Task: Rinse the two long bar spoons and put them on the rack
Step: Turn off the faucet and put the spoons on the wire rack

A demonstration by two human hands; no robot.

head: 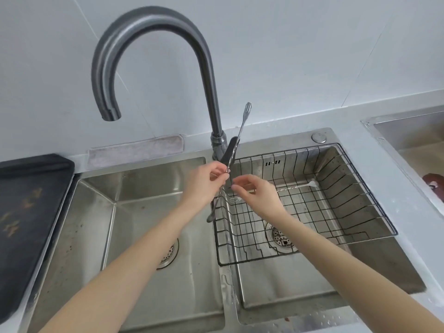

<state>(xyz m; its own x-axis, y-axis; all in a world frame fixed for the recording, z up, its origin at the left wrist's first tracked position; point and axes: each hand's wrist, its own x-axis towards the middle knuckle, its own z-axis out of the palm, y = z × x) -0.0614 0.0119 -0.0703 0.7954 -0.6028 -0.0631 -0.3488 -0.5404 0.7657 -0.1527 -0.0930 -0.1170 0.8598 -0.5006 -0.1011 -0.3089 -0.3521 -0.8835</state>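
My left hand [207, 182] pinches one long bar spoon [240, 131] at mid-shaft. The spoon stands almost upright over the divider between the two basins, fork end up beside the faucet neck and bowl end down. The second bar spoon [296, 187] lies across the black wire rack [336, 188] in the right basin, its white end to the right and its fork end near the rack's left rim. My right hand [255, 193] hovers over this spoon's left part with its fingers curled and slightly apart. Whether they touch the shaft is hidden.
A tall grey gooseneck faucet [153, 27] arches over the left basin [144, 212], with no water visible. A dark tray [28, 200] sits on the counter to the left, a grey cloth [134, 150] behind the sink, and another basin [413, 133] at far right.
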